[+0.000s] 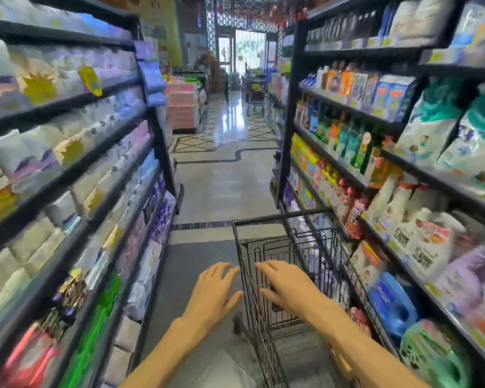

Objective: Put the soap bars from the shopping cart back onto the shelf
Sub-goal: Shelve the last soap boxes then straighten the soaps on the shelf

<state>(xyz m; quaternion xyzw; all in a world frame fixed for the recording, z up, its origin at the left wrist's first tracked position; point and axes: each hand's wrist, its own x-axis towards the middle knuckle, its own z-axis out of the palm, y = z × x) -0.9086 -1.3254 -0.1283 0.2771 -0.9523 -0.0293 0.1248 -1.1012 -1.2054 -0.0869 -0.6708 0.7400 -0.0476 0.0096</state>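
Observation:
A black wire shopping cart stands in the aisle just ahead of me, close to the right-hand shelf. My left hand is stretched out with straight fingers just left of the cart's side and holds nothing. My right hand reaches over the cart's basket with fingers extended, empty as well. Something dark lies low in the basket beneath my right hand; blur keeps me from telling what it is. I cannot pick out any soap bars.
Tall black shelves line both sides: packaged goods on the left shelf, bottles, boxes and bags on the right shelf. The tiled aisle floor runs ahead to a pink stacked display and another cart far off.

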